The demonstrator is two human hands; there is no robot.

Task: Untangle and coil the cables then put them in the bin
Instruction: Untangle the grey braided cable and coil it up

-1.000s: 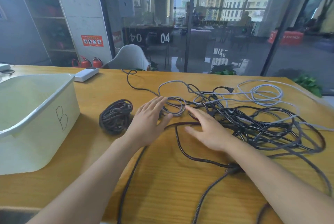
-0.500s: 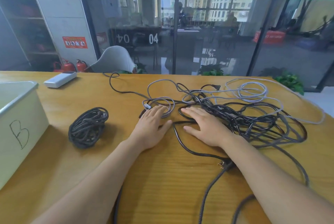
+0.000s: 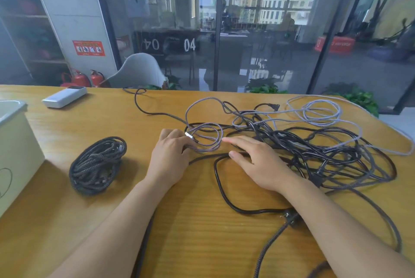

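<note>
Two hands on wood-grain worktop (image 3: 202, 221): left (image 3: 169, 161) pinches grey braided cable (image 3: 207, 140); right (image 3: 258, 163) flat, relaxed on black tangle (image 3: 325, 149).

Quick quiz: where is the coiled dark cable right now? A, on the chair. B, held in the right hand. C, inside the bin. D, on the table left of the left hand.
D: the coiled cable lies on the table, between the bin and the left hand, touched by neither hand.
</note>
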